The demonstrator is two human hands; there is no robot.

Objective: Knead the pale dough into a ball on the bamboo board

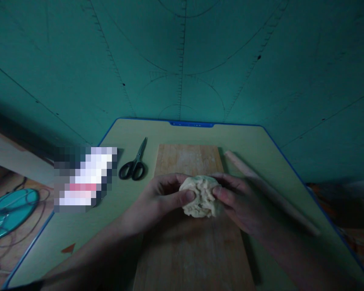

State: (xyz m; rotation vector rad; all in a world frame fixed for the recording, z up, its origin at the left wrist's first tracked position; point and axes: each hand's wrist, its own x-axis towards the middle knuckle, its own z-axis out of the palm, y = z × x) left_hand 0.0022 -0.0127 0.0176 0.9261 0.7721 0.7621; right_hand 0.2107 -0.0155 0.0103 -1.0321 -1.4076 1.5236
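Observation:
A lumpy, pale ball of dough [202, 202] is held over a wooden cutting board [188, 258]. My left hand [166, 196] grips its left side, the thumb pressed onto the top and the fingers around the far edge. On the other side, my right hand [238, 198] holds the dough too, with its thumb pushing into the rough surface. Several of the fingers are partly hidden behind the dough. Whether the dough touches the board, I cannot tell.
Black-handled scissors [136, 163] lie left of the board. Right of it rests a wooden rolling pin [269, 192], slanting. A blurred-out flat object [89, 178] lies at the table's left edge, and a small orange-brown scrap [68, 248] nearer. A green wall [200, 60] stands behind.

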